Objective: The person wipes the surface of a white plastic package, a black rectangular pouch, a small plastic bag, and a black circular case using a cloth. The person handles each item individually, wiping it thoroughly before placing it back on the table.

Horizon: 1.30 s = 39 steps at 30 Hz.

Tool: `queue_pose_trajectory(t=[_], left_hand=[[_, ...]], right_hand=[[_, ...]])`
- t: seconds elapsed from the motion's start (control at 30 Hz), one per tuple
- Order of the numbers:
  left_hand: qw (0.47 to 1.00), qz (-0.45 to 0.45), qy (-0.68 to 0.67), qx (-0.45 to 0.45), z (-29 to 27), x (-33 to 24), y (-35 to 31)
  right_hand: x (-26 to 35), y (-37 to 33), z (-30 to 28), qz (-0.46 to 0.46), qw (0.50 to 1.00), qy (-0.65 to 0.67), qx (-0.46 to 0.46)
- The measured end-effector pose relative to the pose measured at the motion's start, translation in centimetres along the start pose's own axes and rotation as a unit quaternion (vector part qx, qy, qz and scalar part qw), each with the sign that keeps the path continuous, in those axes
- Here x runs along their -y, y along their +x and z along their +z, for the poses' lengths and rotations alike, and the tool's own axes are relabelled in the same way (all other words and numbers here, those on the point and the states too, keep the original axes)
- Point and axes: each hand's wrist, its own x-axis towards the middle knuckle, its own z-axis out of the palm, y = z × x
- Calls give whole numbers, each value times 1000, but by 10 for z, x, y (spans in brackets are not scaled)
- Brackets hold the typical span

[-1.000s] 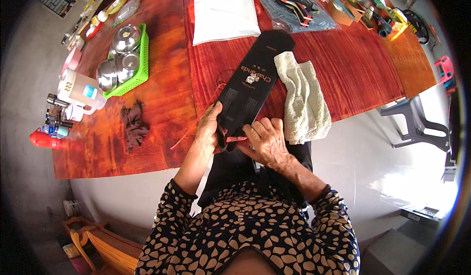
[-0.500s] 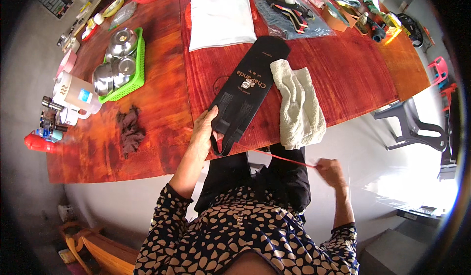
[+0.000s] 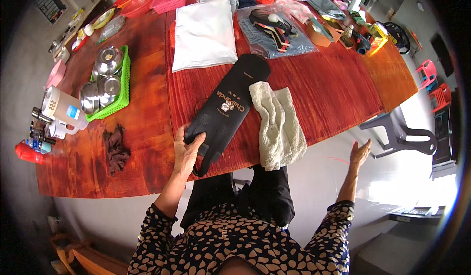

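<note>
A long, flat black bag (image 3: 212, 124) with gold print and a strap handle lies slantwise on the red-brown wooden table, its handle end toward me. My left hand (image 3: 185, 153) grips that near end, with the thumb on top and the fingers at the left edge. To the right of the bag, a folded cream towel (image 3: 280, 128) hangs partly over the table's front edge. Out over the floor on the right, my right hand (image 3: 360, 153) is open and holds nothing. A thin red strip (image 3: 338, 159), blurred, shows in the air just left of it.
A green basket (image 3: 125, 81) of steel bowls, a clear jug (image 3: 66, 107) and a dark crumpled cloth (image 3: 116, 150) are on the left. Beyond the bag lie a white packet (image 3: 205, 35) and a plastic bag with paddles (image 3: 272, 30). A grey chair (image 3: 400, 135) stands at right.
My right hand has opened and let go of the red strip, moving outward to the right. The strip has come away from the bag. My left hand stays on the bag; the view has shifted.
</note>
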Motion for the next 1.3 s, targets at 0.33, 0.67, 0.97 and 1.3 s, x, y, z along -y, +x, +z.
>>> queue_pose_trajectory(t=[0.33,0.67,0.97,1.3], left_hand=[[990,-102,-93,-40,-6,-17,-5],[996,-38,-73,17,-10,-1,-5],[999,-12,-16,30,-18,5,-2],[999,12,-39,14,-23,18,3]], right_hand=[[292,-99,-104,-421,851,168,264],[367,-83,-100,-243,830,485,130],[440,-135,-69,-416,827,323,195],[419,-182,-125,-498,662,480,289]])
